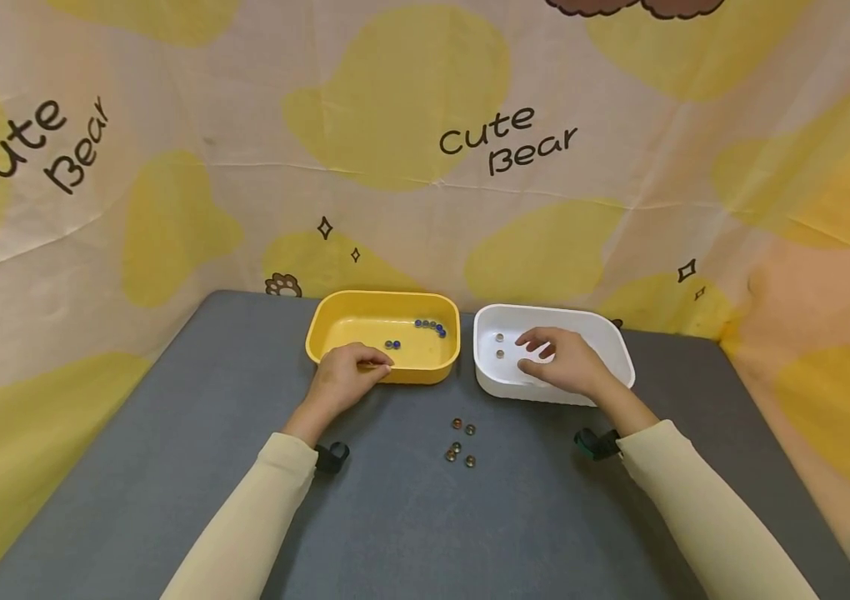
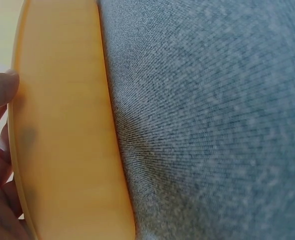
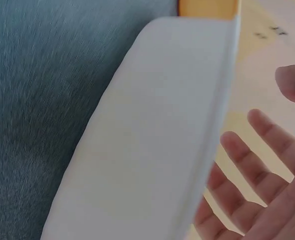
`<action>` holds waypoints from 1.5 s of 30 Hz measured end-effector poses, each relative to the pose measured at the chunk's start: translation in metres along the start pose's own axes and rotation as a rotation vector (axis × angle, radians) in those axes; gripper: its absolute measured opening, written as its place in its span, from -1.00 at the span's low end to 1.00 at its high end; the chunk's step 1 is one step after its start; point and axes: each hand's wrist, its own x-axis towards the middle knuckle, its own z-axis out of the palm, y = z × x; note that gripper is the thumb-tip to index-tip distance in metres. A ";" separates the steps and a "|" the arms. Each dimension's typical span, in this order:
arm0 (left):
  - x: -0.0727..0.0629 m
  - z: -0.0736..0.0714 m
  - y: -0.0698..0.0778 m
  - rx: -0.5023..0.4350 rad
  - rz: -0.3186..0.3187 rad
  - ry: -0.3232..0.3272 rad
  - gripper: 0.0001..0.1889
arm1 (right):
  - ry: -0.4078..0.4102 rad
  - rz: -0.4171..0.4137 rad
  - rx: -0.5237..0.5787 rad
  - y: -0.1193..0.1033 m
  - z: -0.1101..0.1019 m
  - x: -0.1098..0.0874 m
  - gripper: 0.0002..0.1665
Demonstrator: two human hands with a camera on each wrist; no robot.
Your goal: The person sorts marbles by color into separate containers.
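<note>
My left hand [image 1: 346, 379] is at the front rim of a yellow bin [image 1: 436, 375]. Its thumb tip [image 2: 3, 87] lies at the rim in the left wrist view, with the other fingers bent behind it; whether anything is between them is hidden. Several blue marbles [image 1: 428, 324] lie inside that bin. My right hand [image 1: 563, 362] hovers over a white bin [image 1: 496, 387], fingers apart and relaxed, nothing held. Two pale marbles [image 1: 499, 346] show to the left of its fingertips, on the white bin's floor.
Several brownish marbles [image 1: 457, 447] lie loose on the grey tabletop [image 1: 402, 525], in front of the gap between the bins. A patterned yellow and cream cloth [image 1: 395, 108] hangs behind and along the sides of the table.
</note>
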 end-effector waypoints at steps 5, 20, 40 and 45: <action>0.001 0.000 -0.001 0.002 -0.004 -0.004 -0.89 | 0.029 -0.054 0.034 -0.014 0.002 -0.011 -0.68; 0.001 0.000 0.000 0.010 -0.001 0.000 -0.90 | 0.030 -0.126 0.120 -0.044 0.027 -0.039 -0.84; 0.001 0.000 -0.001 0.018 0.016 0.011 -0.90 | -0.083 -0.145 0.099 -0.038 0.076 -0.043 -0.86; 0.000 0.000 -0.001 0.019 0.015 0.013 -0.90 | -0.122 -0.133 0.114 -0.036 0.083 -0.041 -0.87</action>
